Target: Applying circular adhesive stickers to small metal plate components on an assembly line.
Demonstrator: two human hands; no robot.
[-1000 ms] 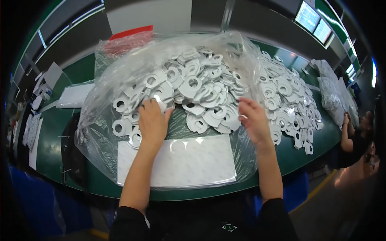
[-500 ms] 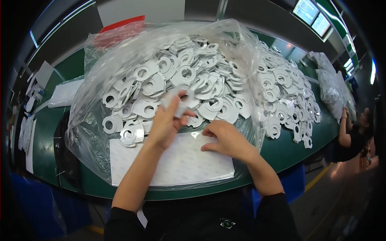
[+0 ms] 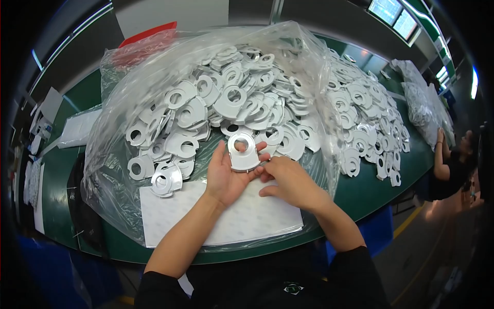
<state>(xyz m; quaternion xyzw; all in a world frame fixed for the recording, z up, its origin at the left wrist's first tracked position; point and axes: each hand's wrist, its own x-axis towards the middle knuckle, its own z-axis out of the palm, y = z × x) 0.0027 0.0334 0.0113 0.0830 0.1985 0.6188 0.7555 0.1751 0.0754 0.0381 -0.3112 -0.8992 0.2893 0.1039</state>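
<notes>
My left hand (image 3: 225, 180) is turned palm up and holds a flat white plastic piece (image 3: 245, 162) with a round hole through it. The piece lies across the fingers, its holed end pointing away from me. Close by on the right, my right hand (image 3: 290, 180) has loosely bent fingers, with the thumb apart from them. Its fingertips are next to the left fingertips; whether they touch the piece I cannot tell. Beneath both hands lies a stack of white sheets (image 3: 257, 221). Beyond them, a large heap of similar white pieces (image 3: 195, 113) spreads over clear plastic film.
A clear plastic bag (image 3: 118, 129) surrounds the heap on the green table (image 3: 56, 206). More pieces (image 3: 360, 123) are piled to the right. A red bin edge (image 3: 149, 33) shows at the back. At the far right another person (image 3: 445, 165) handles a plastic-wrapped bundle (image 3: 419, 98).
My left hand has brought the white piece from the heap's front edge toward me and turned palm up. The hands are now closer together. My right hand has barely moved.
</notes>
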